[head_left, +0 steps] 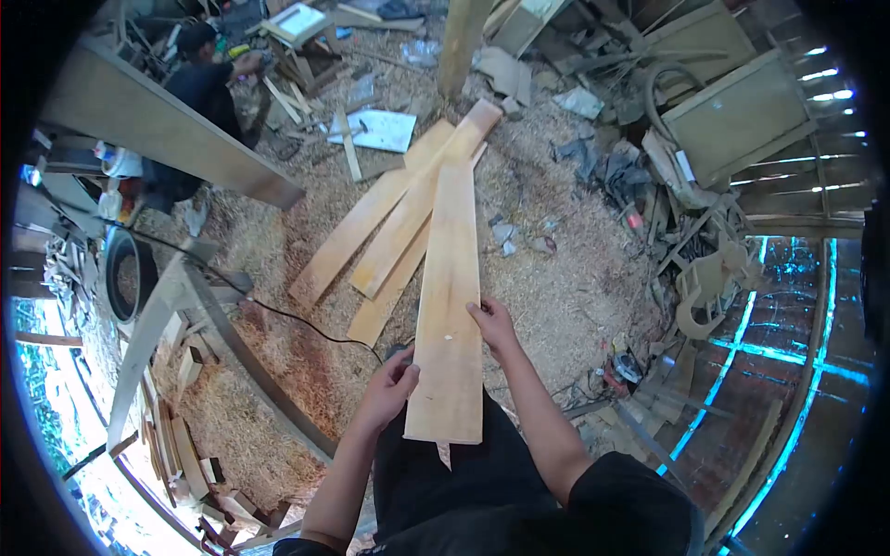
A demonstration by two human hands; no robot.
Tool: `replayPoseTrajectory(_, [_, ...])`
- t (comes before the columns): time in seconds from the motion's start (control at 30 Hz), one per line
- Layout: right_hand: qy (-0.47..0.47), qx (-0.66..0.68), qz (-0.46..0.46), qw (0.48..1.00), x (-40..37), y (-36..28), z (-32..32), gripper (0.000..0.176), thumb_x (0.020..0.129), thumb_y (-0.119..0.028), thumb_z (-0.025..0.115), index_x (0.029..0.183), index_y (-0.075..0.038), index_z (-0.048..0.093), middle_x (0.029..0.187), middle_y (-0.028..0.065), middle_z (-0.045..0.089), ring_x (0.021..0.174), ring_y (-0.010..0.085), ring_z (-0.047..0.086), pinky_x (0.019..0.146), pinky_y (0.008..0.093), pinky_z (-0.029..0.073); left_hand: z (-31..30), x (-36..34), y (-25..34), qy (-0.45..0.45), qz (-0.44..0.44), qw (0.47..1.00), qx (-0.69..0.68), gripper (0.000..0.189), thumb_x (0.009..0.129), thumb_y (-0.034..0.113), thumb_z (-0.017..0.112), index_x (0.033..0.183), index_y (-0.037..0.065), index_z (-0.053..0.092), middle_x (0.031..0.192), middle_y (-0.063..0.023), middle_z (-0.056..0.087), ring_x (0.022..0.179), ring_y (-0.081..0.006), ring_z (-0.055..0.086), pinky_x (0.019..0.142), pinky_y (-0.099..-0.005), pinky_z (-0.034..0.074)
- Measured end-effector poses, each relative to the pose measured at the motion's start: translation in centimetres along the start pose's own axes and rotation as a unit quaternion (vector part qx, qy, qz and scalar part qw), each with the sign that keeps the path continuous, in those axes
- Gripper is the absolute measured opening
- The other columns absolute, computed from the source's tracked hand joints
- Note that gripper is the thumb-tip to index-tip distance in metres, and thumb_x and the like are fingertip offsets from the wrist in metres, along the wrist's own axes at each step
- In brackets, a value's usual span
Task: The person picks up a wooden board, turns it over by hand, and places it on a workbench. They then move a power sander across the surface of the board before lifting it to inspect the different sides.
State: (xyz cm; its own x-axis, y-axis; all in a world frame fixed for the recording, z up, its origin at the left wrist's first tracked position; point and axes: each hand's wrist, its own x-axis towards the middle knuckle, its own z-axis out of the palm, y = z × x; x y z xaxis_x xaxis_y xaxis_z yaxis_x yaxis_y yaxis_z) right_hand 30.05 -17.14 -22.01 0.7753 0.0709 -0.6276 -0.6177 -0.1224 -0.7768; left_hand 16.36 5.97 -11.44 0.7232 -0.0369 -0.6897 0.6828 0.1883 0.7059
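Note:
A long, pale wooden board (450, 278) stretches away from my lap, its near end wide and its far end resting over other boards. My left hand (393, 389) is closed at its left edge near the wide end. Something dark (399, 351) shows just beyond those fingers, where a black cord (315, 326) ends; what it is I cannot make out. On the right edge, a little farther up, my right hand (493, 326) grips the board with the fingertips on its face. Several similar boards (389, 255) lie fanned out beneath and left of it.
Wood shavings (547, 315) cover the floor. A wooden post (462, 51) stands ahead. Curved grey timber (250, 371) and a tire-like ring (128, 273) are at left. Another person (206, 88) sits at upper left behind a large plank (167, 125). Wooden cabinets (737, 116) and scraps line the right.

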Motion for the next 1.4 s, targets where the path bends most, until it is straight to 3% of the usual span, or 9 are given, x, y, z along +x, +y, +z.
replayPoseTrajectory(0.1, [0.006,0.015,0.050,0.999,-5.5,-3.3,0.6,0.034,0.098,-0.024,0.073,0.117,0.004,0.070,0.093,0.0089,0.074,0.077,0.0153,0.069,0.066,0.0314,0.056,1.2,-6.5,4.2,0.018,-0.001,0.999,-0.044,0.046,0.107,0.017,0.060,0.148,-0.001,0.054,0.112,-0.0071,0.071,0.094,-0.0108,0.064,0.085,-0.0281,0.053])
replayPoseTrajectory(0.37, [-0.082,0.128,0.055,0.987,-8.6,-6.2,3.0,0.029,0.098,-0.024,0.067,0.101,0.004,0.073,0.078,0.0066,0.070,0.060,0.0160,0.062,0.055,0.0316,0.048,1.1,-16.7,11.3,0.011,0.082,0.974,-0.213,0.052,0.102,0.021,0.065,0.145,-0.006,0.054,0.133,-0.0156,0.067,0.119,-0.0217,0.067,0.103,-0.0346,0.053])
replayPoseTrajectory(0.47, [-0.107,0.197,0.030,0.974,-8.2,-10.3,3.8,0.028,0.099,-0.025,0.064,0.106,0.001,0.072,0.087,0.0071,0.071,0.069,0.0155,0.065,0.061,0.0312,0.052,3.4,-18.5,15.2,0.111,0.137,0.943,-0.281,0.054,0.105,0.032,0.064,0.143,-0.005,0.054,0.138,-0.0127,0.065,0.125,-0.0241,0.064,0.109,-0.0388,0.048])
replayPoseTrajectory(0.67, [-0.153,0.220,-0.022,0.963,-14.9,-16.4,2.1,0.043,0.104,-0.033,0.061,0.134,-0.001,0.062,0.127,0.0127,0.065,0.113,0.0209,0.065,0.097,0.0347,0.054,4.3,-14.7,17.0,0.068,0.252,0.943,-0.205,0.054,0.106,0.031,0.066,0.142,-0.008,0.054,0.136,-0.0165,0.063,0.127,-0.0236,0.062,0.115,-0.0399,0.049])
replayPoseTrajectory(0.77, [-0.171,0.234,-0.122,0.949,-22.0,-19.5,1.2,0.050,0.106,-0.037,0.060,0.139,0.001,0.058,0.141,0.0137,0.059,0.129,0.0263,0.061,0.111,0.0421,0.049,5.2,-14.1,17.3,0.095,0.265,0.945,-0.165,0.057,0.103,0.033,0.071,0.142,-0.006,0.056,0.128,-0.0142,0.067,0.117,-0.0191,0.065,0.101,-0.0338,0.054])
replayPoseTrajectory(0.97, [-0.252,0.088,-0.287,0.920,-27.7,-21.8,0.0,0.055,0.108,-0.025,0.059,0.154,0.003,0.045,0.153,0.0150,0.051,0.141,0.0236,0.051,0.118,0.0360,0.041,10.2,-13.9,19.0,0.130,0.295,0.942,-0.094,0.058,0.100,0.034,0.076,0.140,-0.005,0.060,0.118,-0.0122,0.071,0.105,-0.0148,0.067,0.087,-0.0294,0.055])
replayPoseTrajectory(1.07, [-0.265,0.237,-0.189,0.915,-26.3,-21.4,-0.8,0.057,0.107,-0.018,0.062,0.157,0.003,0.043,0.158,0.0140,0.048,0.146,0.0215,0.046,0.119,0.0342,0.040,12.2,-12.9,20.0,0.131,0.332,0.931,-0.075,0.060,0.100,0.034,0.076,0.141,-0.006,0.059,0.118,-0.0139,0.072,0.104,-0.0157,0.068,0.089,-0.0292,0.055])
replayPoseTrajectory(1.23, [-0.226,0.125,-0.256,0.931,-24.2,-21.7,-3.4,0.065,0.106,-0.016,0.062,0.163,0.000,0.033,0.164,0.0113,0.043,0.151,0.0205,0.041,0.123,0.0375,0.036,13.3,-11.5,21.9,0.035,0.254,0.960,-0.113,0.050,0.107,0.026,0.064,0.144,-0.006,0.057,0.128,-0.0125,0.070,0.117,-0.0175,0.066,0.101,-0.0307,0.052])
replayPoseTrajectory(1.4, [-0.311,0.123,-0.242,0.911,-22.4,-23.3,-7.9,0.083,0.101,-0.008,0.069,0.166,0.001,0.019,0.175,0.0146,0.018,0.157,0.0212,0.028,0.127,0.0364,0.026,14.2,-10.6,20.2,-0.041,0.275,0.957,-0.075,0.050,0.108,0.018,0.060,0.151,-0.005,0.050,0.148,-0.0145,0.058,0.135,-0.0209,0.057,0.115,-0.0335,0.044])
